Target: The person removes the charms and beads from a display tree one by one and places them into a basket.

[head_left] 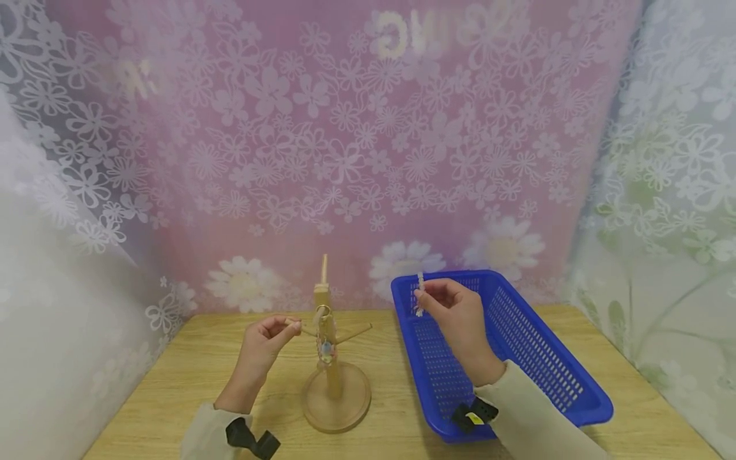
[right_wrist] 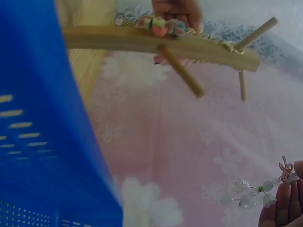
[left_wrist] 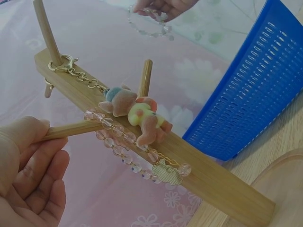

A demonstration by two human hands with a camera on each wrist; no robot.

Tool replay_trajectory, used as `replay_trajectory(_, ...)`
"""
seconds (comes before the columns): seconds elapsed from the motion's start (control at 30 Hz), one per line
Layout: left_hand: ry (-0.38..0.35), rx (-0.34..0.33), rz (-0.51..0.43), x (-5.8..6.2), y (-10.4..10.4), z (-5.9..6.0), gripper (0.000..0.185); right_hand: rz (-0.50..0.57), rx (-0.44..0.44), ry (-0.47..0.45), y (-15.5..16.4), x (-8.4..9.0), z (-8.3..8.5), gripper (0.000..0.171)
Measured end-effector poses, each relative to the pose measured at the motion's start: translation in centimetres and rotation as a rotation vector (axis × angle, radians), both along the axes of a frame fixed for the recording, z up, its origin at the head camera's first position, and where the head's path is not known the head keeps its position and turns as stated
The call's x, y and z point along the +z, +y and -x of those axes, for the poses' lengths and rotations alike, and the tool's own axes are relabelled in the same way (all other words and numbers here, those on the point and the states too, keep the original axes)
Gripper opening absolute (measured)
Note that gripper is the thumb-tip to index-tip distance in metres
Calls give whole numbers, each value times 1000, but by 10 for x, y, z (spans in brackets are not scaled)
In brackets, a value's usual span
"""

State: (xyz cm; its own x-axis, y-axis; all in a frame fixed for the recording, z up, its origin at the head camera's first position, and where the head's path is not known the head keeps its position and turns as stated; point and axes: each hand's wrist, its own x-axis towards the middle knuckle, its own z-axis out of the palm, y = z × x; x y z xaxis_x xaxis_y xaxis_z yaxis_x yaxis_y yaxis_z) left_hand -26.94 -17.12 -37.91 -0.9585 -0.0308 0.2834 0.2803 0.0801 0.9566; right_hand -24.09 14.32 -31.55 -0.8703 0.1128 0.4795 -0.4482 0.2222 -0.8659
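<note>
A wooden stand [head_left: 333,377] with a round base and thin pegs sits on the table. A plush charm on a gold chain [left_wrist: 135,113] and a clear bead bracelet [left_wrist: 120,142] hang from it. My left hand [head_left: 266,340] pinches the tip of the stand's left peg [left_wrist: 71,128]. My right hand [head_left: 454,306] is raised over the blue basket [head_left: 552,364], pinching a pale bead bracelet [head_left: 420,295] that dangles from its fingertips; the same bead bracelet [right_wrist: 258,193] shows in the right wrist view.
The wooden table [head_left: 172,383] ends at a floral curtain [head_left: 345,140] behind and at both sides. The blue basket takes up the right half of the table; the part of its inside in view holds nothing.
</note>
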Motion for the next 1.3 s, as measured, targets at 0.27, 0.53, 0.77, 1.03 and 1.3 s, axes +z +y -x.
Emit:
replay_trajectory(0.27,3,-5,-10,0,0,0,11,-64,53,-80,18,-8,16,27)
replay_trajectory(0.53,-3,-3,-18,0,-1,0,6,-154,129,-98,35,-14,31,22)
replay_trajectory(0.77,4,4,-22,-1,1,1,12,-244,156,-169,51,-23,44,27)
replay_trajectory(1.03,22,-4,-15,-3,0,2,16,-322,131,-207,66,-30,54,26)
replay_trajectory(1.3,33,-15,-25,-4,-1,3,5,-415,99,-244,81,-36,66,22)
